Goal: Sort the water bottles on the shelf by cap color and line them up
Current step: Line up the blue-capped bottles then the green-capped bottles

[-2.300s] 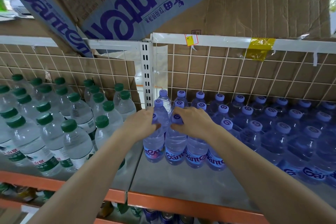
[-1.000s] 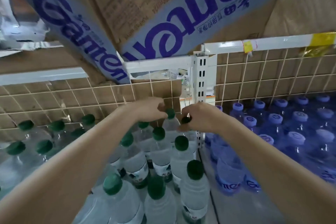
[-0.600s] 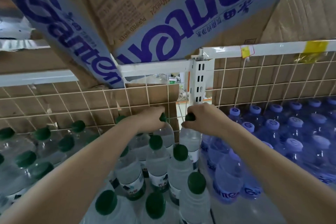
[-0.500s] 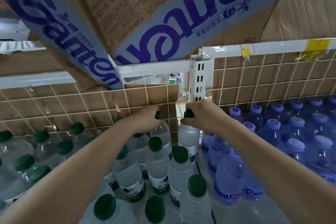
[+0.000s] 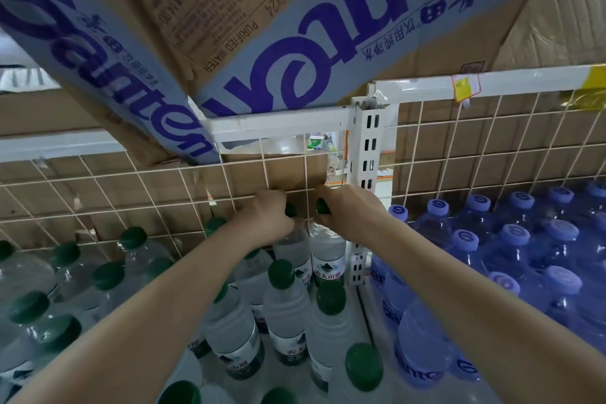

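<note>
Left hand (image 5: 265,216) and right hand (image 5: 347,207) each grip a green-capped bottle's neck — left bottle (image 5: 292,246), right bottle (image 5: 328,256) — hard against the wire grid (image 5: 131,200), beside the white upright (image 5: 367,154).

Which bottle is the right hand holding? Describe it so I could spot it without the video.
Find the white slotted upright post dividing the shelf. Just left of its base, against the wire grid, stands a clear green-capped bottle. Unlike its green-capped neighbours, the right hand grips its cap, and it stands nearest the post.
</note>
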A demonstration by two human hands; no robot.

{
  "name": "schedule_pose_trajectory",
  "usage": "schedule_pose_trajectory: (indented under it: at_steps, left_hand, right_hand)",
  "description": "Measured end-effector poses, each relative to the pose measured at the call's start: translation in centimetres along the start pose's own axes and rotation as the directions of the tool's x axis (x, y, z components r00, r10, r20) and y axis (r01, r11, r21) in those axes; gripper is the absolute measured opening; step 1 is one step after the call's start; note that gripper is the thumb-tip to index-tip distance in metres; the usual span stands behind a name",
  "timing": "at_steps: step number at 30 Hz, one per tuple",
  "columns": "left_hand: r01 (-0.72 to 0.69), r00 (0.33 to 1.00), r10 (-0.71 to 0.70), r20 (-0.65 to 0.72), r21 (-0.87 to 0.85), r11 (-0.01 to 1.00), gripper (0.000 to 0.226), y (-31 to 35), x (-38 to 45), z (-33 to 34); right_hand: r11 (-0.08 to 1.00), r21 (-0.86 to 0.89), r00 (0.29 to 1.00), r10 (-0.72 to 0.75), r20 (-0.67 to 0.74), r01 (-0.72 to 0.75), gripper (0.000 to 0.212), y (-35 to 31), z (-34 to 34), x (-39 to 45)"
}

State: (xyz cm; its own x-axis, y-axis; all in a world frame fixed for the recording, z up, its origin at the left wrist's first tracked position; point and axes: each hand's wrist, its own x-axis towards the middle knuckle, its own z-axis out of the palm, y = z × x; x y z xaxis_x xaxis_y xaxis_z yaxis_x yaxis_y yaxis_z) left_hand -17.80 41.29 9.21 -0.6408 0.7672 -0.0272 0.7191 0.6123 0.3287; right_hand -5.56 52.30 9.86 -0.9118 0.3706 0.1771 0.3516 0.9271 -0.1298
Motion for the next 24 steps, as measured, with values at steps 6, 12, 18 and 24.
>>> schedule_pose_trajectory:
  at_steps: [6,12,18,24]
  left_hand:
    - [0.032,0.999,-0.033,0.014,0.063,0.998,0.025,0.5,0.1,0.2]
    - [0.061,0.994,-0.062,0.088,0.012,0.998,0.024,0.6,-1.0,-0.3]
    - [0.08,0.997,-0.081,-0.006,-0.083,0.993,0.025,-0.8,-4.4,-5.2]
    - [0.117,0.993,-0.116,-0.018,0.076,0.99,0.022,-3.8,-6.8,-7.6]
  right_hand:
    - [0.999,-0.051,1.0,-0.011,0.0,0.011,0.033,0.2,0.4,0.0]
    - [0.995,-0.1,0.997,0.014,-0.073,-0.021,0.034,0.0,-0.5,-0.9]
    - [0.995,0.031,0.986,-0.092,-0.14,0.097,0.024,-1.3,-2.4,-1.4]
    - [0.894,0.401,0.97,-0.24,0.049,0.201,0.025,-4.6,-2.7,-0.8]
